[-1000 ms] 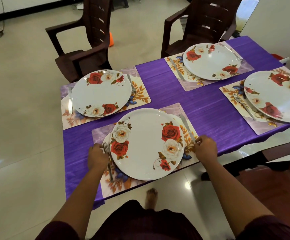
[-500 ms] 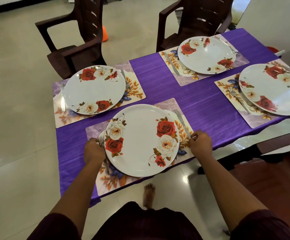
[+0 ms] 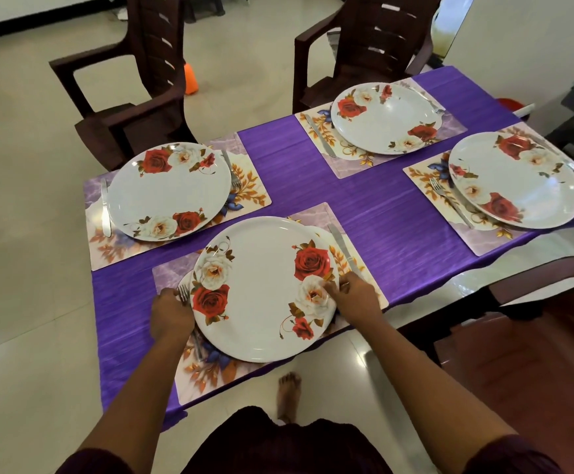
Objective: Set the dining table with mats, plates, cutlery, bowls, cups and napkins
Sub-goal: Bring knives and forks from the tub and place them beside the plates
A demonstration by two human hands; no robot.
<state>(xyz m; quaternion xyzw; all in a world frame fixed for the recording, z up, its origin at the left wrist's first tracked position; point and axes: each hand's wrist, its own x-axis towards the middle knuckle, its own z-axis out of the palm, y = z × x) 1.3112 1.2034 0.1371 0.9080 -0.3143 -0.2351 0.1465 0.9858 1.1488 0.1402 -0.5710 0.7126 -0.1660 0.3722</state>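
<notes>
Tabletop [image 3: 364, 213], purple cloth, four places laid. Near plate [image 3: 265, 289] on mat [image 3: 210, 374] by my edge: I judge stiff, glossy, slippery, breakable; take at rim both sides. Left hand [image 3: 171, 316] grip curled at fork [image 3: 189, 319] beside rim; right hand [image 3: 355, 297] fingers pinch plate edge.

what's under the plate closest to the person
A floral place mat lies under the nearest plate, showing past its rim. A fork lies by the left edge, a knife by the right. The mat's middle is covered.
</notes>
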